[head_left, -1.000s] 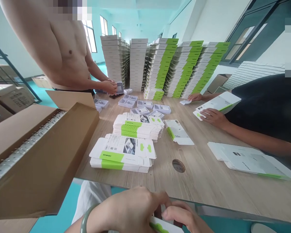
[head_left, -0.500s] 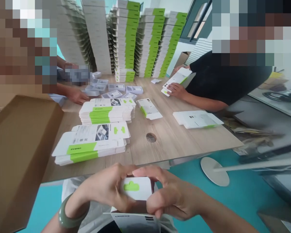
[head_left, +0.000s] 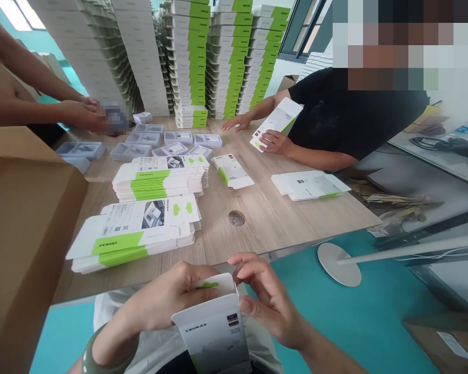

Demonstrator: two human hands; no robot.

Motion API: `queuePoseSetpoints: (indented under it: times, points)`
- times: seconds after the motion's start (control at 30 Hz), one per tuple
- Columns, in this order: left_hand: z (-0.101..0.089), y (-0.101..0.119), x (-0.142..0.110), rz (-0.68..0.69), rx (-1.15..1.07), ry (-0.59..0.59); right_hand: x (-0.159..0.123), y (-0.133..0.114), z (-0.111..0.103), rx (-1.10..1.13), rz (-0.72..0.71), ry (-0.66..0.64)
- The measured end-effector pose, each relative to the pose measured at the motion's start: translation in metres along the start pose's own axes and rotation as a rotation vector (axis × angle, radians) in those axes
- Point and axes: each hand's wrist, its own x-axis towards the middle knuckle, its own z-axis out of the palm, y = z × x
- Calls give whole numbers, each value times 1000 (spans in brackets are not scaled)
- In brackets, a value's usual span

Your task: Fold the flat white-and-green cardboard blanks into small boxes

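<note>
One white box (head_left: 215, 335), left fingers (head_left: 202, 271) gripping its top, right fingers (head_left: 255, 269) parted at its edge

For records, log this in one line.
left hand: holding white-green cardboard box | right hand: beside its open end | flat white-green cartons: stacked on brown table

Passable straight ahead of the right hand (head_left: 271, 306), over the bare wood of the table (head_left: 218, 246) and past the round hole (head_left: 236, 218). Narrower farther on, between the lone carton (head_left: 233, 170) and the flat carton (head_left: 310, 186) near the co-worker's forearm (head_left: 320, 157). Blocked ahead of the left hand (head_left: 171, 296) by two piles of printed cartons (head_left: 128, 236), then by scattered trays (head_left: 144, 139), and closed off behind by tall stacks (head_left: 191, 62). Walled in at the left by the brown box (head_left: 31, 234). Free to the right, over the floor (head_left: 315, 311), as far as the white stand (head_left: 338, 265).
</note>
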Motion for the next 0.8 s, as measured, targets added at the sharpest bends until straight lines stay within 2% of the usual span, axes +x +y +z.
queuePoseSetpoints:
  times: [0.1,0.17,0.23,0.33,0.4,0.47,0.53,0.67,0.73,0.8]
  points:
    - [0,-8,4,-55,13,81,-5,2,9,-8,89,35]
    - [1,-22,4,-76,-65,142,-6,5,12,-7,164,42]
    - [6,-40,1,-89,-228,241,-7,11,13,28,240,65]
    - [25,-66,-6,-130,-530,446,-8,20,14,72,319,132]
    - [40,-76,-10,-127,-743,419,-8,23,16,71,332,162]
    - [54,-79,-12,-136,-908,381,-6,20,20,53,325,142]
    - [64,-78,-10,-162,-1007,427,-3,13,25,24,306,86]
    - [78,-82,-3,-234,-1055,736,0,-1,35,-50,234,-16]
    - [81,-83,1,-204,-1025,824,0,-4,40,-63,182,14]
    - [78,-75,2,-115,-954,827,3,-7,46,-77,58,134]
